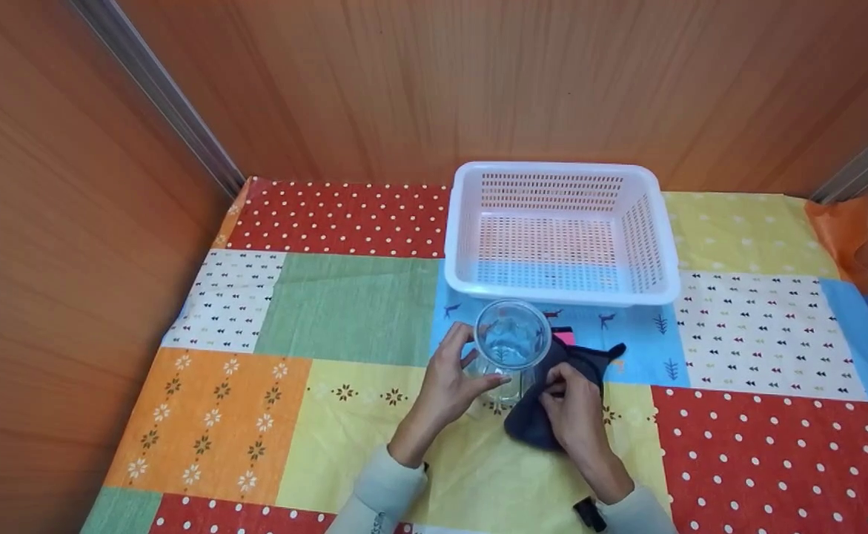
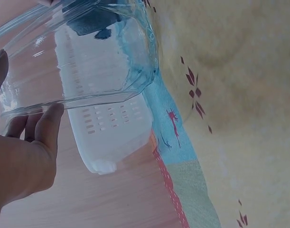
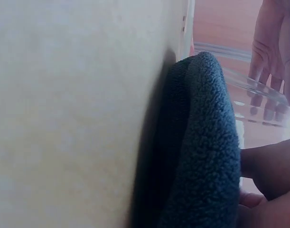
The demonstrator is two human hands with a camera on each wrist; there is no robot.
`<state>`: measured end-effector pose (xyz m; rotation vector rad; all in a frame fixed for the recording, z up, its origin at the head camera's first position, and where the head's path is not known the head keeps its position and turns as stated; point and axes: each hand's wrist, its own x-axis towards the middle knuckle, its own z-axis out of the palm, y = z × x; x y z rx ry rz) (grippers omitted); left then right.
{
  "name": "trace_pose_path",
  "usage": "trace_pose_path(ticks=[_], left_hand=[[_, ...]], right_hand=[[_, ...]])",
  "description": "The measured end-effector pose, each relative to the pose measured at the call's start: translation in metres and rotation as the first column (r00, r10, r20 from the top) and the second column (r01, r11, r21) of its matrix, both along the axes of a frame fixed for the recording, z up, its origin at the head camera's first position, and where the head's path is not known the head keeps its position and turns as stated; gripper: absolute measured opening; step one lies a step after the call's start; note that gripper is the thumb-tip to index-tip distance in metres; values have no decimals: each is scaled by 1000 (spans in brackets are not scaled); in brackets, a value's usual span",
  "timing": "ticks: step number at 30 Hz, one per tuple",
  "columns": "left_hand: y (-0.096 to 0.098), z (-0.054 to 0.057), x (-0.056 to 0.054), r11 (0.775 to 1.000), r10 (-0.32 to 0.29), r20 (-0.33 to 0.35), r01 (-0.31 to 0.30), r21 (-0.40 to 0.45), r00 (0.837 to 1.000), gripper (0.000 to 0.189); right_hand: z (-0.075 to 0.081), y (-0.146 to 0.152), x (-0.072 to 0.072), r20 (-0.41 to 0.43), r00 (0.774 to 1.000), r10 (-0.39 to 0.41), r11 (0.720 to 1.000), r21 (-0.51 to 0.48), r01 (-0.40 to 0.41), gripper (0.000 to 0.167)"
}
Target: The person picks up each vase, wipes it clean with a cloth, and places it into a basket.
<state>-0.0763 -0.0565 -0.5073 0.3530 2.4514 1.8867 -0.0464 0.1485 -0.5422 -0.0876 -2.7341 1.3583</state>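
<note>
A clear glass jar (image 1: 514, 348) with a wide round mouth stands roughly upright in my left hand (image 1: 448, 382). Thumb and fingers grip its side, as the left wrist view also shows with the jar's wall (image 2: 102, 71) between them. Whether its base touches the tabletop, I cannot tell. Just right of the jar is a dark, fuzzy cloth (image 1: 534, 424) with a small loop at one corner, bunched on the table. My right hand (image 1: 576, 415) pinches this cloth between thumb and fingers. Close up in the right wrist view, the cloth's folded edge (image 3: 209, 137) hides part of that hand.
A white perforated plastic basket (image 1: 563, 297) sits behind both hands, near the back wooden panel (image 1: 404, 89). Something pink (image 1: 565, 338) shows at the cloth's far edge. A patchwork-patterned tablecloth (image 1: 359, 308) covers the table, with a wooden panel (image 1: 55, 245) on the left.
</note>
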Motion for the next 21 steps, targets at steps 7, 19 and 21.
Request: trace_pose_path(ticks=[7, 19, 21], left_hand=[[1, 0, 1, 1000, 1, 12, -1, -1, 1000, 71], [0, 1, 1, 1000, 6, -5, -6, -12, 1000, 63], [0, 2, 1, 1000, 7, -14, -7, -12, 1000, 59]], right_hand=[[7, -2, 1, 42, 998, -47, 996, -80, 50, 18], [32, -9, 4, -27, 996, -79, 979, -191, 73, 16], [37, -9, 5, -56, 995, -80, 973, -220, 66, 15]])
